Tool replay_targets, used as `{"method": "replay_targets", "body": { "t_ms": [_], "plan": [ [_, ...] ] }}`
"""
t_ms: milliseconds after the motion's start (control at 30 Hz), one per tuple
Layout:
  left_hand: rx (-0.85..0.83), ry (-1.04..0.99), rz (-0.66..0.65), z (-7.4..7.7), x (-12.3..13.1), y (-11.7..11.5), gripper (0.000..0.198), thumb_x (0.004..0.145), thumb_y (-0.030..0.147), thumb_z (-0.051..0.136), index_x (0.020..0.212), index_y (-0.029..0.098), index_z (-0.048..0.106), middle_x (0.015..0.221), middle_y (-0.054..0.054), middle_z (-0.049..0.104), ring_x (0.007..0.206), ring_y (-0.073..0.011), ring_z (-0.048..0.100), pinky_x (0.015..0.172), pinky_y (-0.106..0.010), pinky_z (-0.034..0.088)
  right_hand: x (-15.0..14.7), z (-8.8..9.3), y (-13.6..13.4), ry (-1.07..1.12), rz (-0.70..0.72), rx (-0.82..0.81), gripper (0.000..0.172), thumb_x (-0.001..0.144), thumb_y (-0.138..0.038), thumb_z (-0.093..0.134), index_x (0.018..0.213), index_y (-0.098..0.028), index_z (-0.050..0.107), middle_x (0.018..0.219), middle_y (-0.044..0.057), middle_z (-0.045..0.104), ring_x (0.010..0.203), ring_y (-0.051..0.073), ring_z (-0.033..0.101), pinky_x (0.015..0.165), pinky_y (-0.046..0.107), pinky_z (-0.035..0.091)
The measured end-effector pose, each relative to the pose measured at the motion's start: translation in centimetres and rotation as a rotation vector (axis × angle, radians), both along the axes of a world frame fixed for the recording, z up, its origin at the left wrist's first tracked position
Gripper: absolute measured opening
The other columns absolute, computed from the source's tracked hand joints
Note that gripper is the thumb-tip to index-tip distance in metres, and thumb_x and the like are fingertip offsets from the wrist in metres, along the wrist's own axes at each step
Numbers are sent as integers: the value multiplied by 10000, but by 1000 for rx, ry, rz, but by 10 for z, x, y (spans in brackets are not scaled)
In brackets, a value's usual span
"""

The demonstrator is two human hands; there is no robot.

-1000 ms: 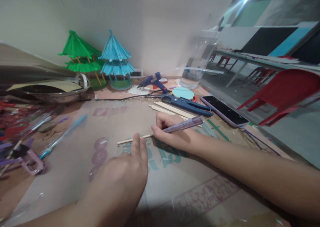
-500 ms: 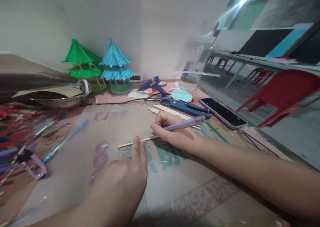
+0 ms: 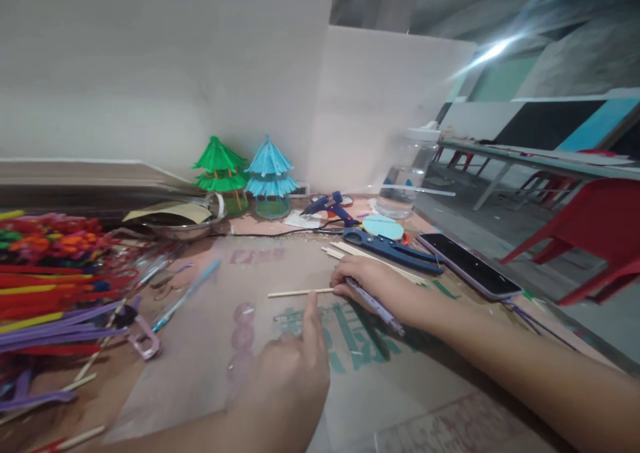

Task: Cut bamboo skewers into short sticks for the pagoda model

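Observation:
My right hand [image 3: 367,280] is closed around a purple pen [image 3: 377,310], which tilts down toward me. Its fingertips also pinch the right end of a thin wooden stick [image 3: 295,293]. My left hand [image 3: 287,373] has its index finger stretched out, the tip close below the stick; whether it touches the stick I cannot tell. The other fingers are bent and partly hidden. By that finger lies what looks like a clear ruler [image 3: 290,314], flat on the see-through sheet [image 3: 200,373] with printed marks.
Behind my right hand lie more wooden sticks [image 3: 345,248], blue cutters [image 3: 395,250], a phone [image 3: 470,265] and a glue gun [image 3: 333,206]. Green [image 3: 220,166] and blue [image 3: 271,173] little pavilions stand at the back. Pipe cleaners [image 3: 50,293] crowd the left. A water jug [image 3: 403,173] stands back right.
The stick has come away from the ruler, held by my right hand. The pen's upper end has swung down toward me. My left index finger now points alone; the view has tilted up.

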State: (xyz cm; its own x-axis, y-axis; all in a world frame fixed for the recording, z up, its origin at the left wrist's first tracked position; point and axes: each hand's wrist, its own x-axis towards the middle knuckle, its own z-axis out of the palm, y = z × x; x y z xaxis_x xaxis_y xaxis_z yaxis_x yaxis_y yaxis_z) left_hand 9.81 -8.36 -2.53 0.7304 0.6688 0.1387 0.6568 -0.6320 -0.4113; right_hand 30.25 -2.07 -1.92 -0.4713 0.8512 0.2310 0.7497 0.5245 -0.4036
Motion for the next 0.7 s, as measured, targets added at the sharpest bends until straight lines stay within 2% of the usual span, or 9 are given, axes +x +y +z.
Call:
{"method": "replay_targets", "body": {
  "t_ms": [133,200,267,433,567,700],
  "plan": [
    [-12,142,-16,2,0,0,579,733,-4,549,1310,15,584,1048,-286,714,435,-137,613,368,-193,448,-21,1,24,-24,-13,97,155,888,-220,554,845,-141,681,870,76,666,846,201,596,788,313,435],
    [26,132,-37,1,-1,0,554,746,31,574,1299,27,600,1104,-293,696,456,-137,618,374,-196,447,-36,6,42,-36,17,145,102,844,-167,588,878,-137,679,895,76,667,877,204,590,802,304,425],
    [63,103,-66,-2,-2,0,540,753,62,599,1293,45,612,1183,-310,657,478,-136,620,375,-199,433,-52,10,63,-40,35,204,140,824,-140,599,940,-133,677,939,84,665,903,204,580,800,296,413],
    [61,92,-74,-12,-5,3,563,751,68,611,1314,72,600,1238,-316,624,473,-123,595,382,-205,411,-72,7,101,-87,16,204,79,849,-149,622,861,-130,697,876,88,674,856,196,580,765,289,399],
    [41,77,-81,-13,-6,4,620,733,67,613,1351,79,564,1280,-324,593,496,-138,609,400,-224,429,-61,12,96,3,-3,266,108,865,-224,642,902,-141,700,919,95,685,883,197,588,794,292,408],
    [17,74,-84,-9,-7,3,657,725,83,615,1377,88,538,1308,-333,568,528,-159,632,439,-261,473,-32,24,66,82,-27,299,146,886,-257,597,856,-163,705,848,68,693,812,187,603,763,284,421]
  ]
}}
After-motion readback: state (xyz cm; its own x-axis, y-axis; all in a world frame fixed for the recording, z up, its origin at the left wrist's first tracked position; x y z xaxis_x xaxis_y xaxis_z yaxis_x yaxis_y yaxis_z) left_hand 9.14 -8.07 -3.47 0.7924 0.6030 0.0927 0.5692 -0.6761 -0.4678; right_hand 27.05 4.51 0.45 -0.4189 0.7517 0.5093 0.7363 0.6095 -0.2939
